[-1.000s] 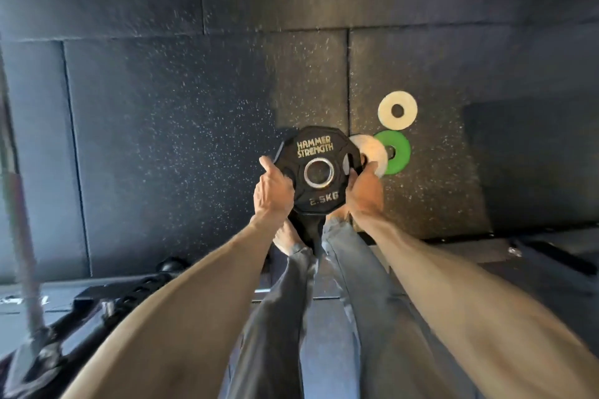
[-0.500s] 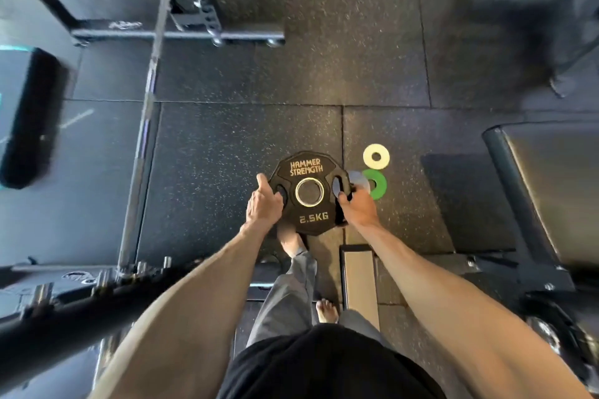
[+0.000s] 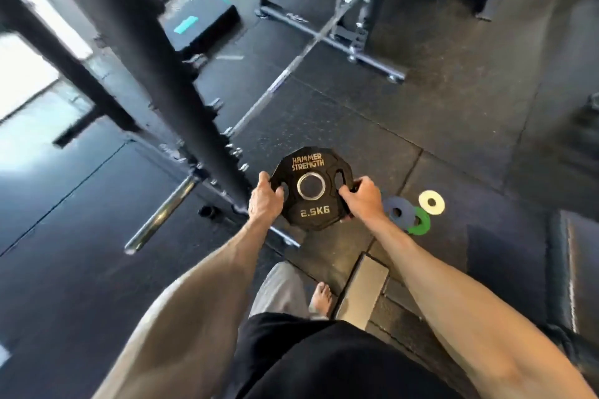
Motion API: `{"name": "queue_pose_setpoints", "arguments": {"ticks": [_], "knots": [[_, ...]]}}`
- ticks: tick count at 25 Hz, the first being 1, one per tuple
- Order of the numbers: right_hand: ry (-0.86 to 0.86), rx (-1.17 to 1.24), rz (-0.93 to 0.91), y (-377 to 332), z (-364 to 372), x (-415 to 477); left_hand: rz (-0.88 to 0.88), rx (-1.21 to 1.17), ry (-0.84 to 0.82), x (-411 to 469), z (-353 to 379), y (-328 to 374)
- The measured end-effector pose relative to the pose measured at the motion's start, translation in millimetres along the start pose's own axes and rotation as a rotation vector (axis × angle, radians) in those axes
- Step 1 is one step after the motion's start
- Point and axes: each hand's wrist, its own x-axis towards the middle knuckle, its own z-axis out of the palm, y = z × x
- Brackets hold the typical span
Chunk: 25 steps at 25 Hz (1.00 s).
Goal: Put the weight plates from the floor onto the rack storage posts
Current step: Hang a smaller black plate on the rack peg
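Weight plate (image 3: 309, 188) up off the floor, black, stamped 2.5KG, its face turned to the camera in mid-view. From the left now: a dark rack upright (image 3: 146, 52) slants across, and a chrome storage post (image 3: 162, 214) juts out low beside it. The upright's foot sits just beside the left hand (image 3: 264, 201), whose fingers curl round the plate's left edge. Beyond the plate a barbell (image 3: 291, 74) lies on the rubber floor (image 3: 453, 107). The right hand (image 3: 359, 197) grips the opposite edge (knuckles on top). Just right of it, on the floor, a blue disc (image 3: 398, 210) overlaps a green disc (image 3: 421, 223), with a white disc (image 3: 431, 202) just beside. Far right, a black pad (image 3: 573, 269).
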Motion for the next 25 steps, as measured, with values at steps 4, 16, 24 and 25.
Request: {"name": "queue_pose_setpoints", "arguments": {"ticks": [4, 16, 24, 25], "knots": [[-0.123, -0.040, -0.160, -22.0, 89.5, -65.3, -0.146, -0.079, 0.104, -48.8, -70.7, -99.1], [-0.488, -0.058, -0.566, -187.7, 386.7, -292.5, -0.373, -0.330, 0.647, -159.5, -355.5, -369.0], [-0.434, -0.028, -0.775, -323.5, 500.6, -300.2, -0.301, -0.302, 1.045, -91.5, -482.9, -392.4], [-0.417, -0.025, -0.812, -344.8, 513.5, -293.5, -0.279, -0.293, 1.081, -72.3, -502.1, -393.4]]}}
